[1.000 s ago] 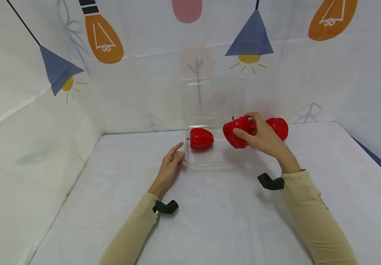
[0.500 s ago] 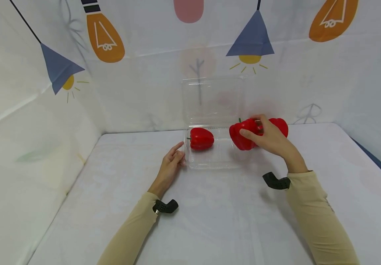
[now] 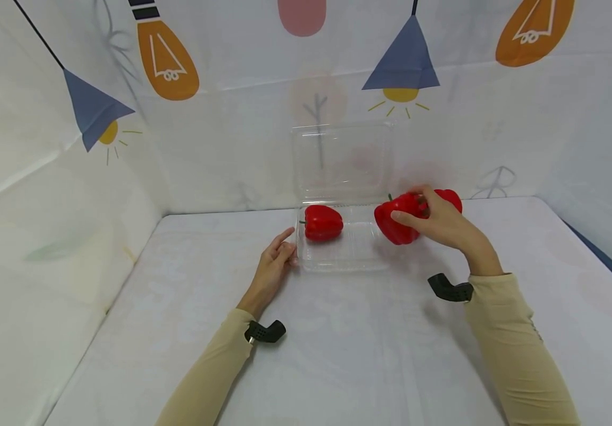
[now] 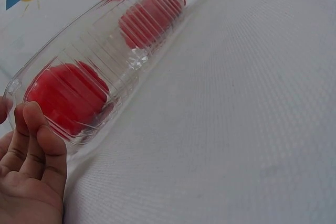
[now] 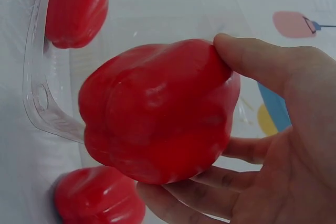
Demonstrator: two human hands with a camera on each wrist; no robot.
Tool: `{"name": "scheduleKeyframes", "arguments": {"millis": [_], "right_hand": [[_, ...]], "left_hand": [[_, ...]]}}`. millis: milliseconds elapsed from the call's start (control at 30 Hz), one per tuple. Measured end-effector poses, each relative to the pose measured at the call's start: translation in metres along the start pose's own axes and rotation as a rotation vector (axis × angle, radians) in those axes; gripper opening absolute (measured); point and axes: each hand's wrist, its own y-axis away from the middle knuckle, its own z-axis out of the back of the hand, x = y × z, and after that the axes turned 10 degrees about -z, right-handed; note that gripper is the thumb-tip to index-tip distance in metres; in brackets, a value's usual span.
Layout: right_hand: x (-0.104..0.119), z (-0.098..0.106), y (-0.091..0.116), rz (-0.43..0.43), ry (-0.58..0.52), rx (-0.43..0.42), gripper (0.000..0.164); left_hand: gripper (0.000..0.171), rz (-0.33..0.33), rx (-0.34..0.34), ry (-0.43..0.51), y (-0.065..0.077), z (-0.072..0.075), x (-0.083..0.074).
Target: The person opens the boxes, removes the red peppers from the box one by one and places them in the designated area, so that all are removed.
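Observation:
My right hand point(image 3: 446, 222) grips a red bell pepper point(image 3: 397, 219), thumb on one side and fingers round the other, above the right end of a clear plastic container point(image 3: 345, 260). The right wrist view shows this held pepper point(image 5: 157, 114) large and tilted. A second red bell pepper point(image 3: 324, 223) lies on its side in the container's left part. The third bell pepper point(image 3: 450, 200) sits to the right, outside the container, partly hidden by my right hand. At the container's left end, my left hand point(image 3: 272, 263) holds the wall with bent fingers point(image 4: 39, 121).
The container's clear lid point(image 3: 343, 163) stands raised behind it, against the printed white backdrop point(image 3: 220, 142). A white cloth covers the table point(image 3: 348, 343), and a second white sheet point(image 3: 45, 254) hangs along the left side.
My right hand has carried its pepper rightward and slightly down, from over the container's middle to its right end, nearer the third pepper. The left hand and the pepper in the container stay put.

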Motion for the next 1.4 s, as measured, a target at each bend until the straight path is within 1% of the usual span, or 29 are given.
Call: {"name": "scheduleKeyframes", "arguments": {"millis": [233,533,733,833,967,1200,1400], "right_hand": [[-0.004,0.002,-0.001,-0.017,0.012,0.020,0.079],[-0.008,0.005,-0.001,-0.028,0.009,0.035,0.080],[-0.011,0.008,-0.001,-0.044,0.008,0.060,0.079],[-0.014,0.012,0.000,-0.055,0.007,0.070,0.079],[-0.019,0.018,0.001,-0.077,-0.004,0.092,0.079],[-0.030,0.022,-0.002,-0.100,-0.020,0.129,0.079],[-0.042,0.026,-0.004,-0.101,-0.066,0.199,0.079]], "left_hand": [[0.042,0.010,-0.004,0.025,0.000,0.001,0.002],[0.044,-0.007,0.014,0.011,0.000,0.000,0.002],[0.041,-0.002,-0.008,0.005,0.000,0.000,0.002],[0.041,-0.009,-0.008,0.010,0.000,0.000,0.002],[0.042,-0.019,-0.001,0.020,0.000,0.000,0.002],[0.041,-0.030,0.000,0.011,-0.001,0.000,0.003],[0.043,-0.024,-0.002,0.012,-0.001,-0.001,0.002]]}}
